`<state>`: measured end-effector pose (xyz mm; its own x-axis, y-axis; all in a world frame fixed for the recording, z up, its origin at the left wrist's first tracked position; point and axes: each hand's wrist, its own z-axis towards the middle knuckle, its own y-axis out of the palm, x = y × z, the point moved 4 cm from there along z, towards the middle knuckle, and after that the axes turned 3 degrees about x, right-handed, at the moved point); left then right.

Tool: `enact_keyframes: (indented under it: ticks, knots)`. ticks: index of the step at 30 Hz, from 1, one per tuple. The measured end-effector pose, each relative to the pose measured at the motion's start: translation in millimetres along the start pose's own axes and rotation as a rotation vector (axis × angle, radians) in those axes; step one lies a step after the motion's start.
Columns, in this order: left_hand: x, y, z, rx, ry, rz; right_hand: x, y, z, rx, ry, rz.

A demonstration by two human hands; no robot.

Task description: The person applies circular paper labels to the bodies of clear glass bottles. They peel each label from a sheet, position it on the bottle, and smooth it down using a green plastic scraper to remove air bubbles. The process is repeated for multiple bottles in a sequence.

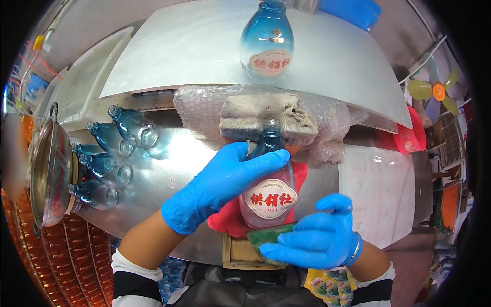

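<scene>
A glass bottle [268, 179], blue at the neck and clear lower down, leans with its neck away from me on a folded, worn knit cloth [245, 115]. A cream label with red print faces up on its side. My left hand [217, 176], in a blue glove, is closed around the bottle's shoulder. In my gloved right hand [319, 238] is a flat green pad [268, 238], pressed against or very close to the bottle's base. A red cloth [225, 217] lies beneath the bottle, partly hidden by it.
Several blue bottles [135, 128] lie on the metal table at left, near a round metal pan [43, 174]. A similar labelled bottle [267, 43] stands on the white board ahead. Bubble wrap [199, 105] surrounds the knit cloth. A white sheet [378, 189] lies at right.
</scene>
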<state>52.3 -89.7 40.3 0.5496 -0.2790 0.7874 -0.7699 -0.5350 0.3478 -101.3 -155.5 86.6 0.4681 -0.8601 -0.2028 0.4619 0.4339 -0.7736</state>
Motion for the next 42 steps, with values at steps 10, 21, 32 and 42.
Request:
enact_keyframes:
  ticks: [10, 21, 32, 42]
  knots:
    - [-25.4, -9.2, 2.6, -0.156, 0.191, -0.216, 97.9, 15.0, 57.3, 0.267, 0.681, 0.409]
    - [-52.8, -14.8, -20.5, 0.103, 0.511, 0.214, 92.9, 7.6, 33.7, 0.623, 0.939, 0.583]
    - [-51.2, -23.9, -11.2, 0.059, 0.557, 0.289, 48.5, 56.8, -15.0, 0.183, 1.209, 1.095]
    - [-55.0, -32.4, -5.1, -0.09, 0.478, 0.347, 57.6, 76.3, -40.4, 0.207, 1.173, 1.381]
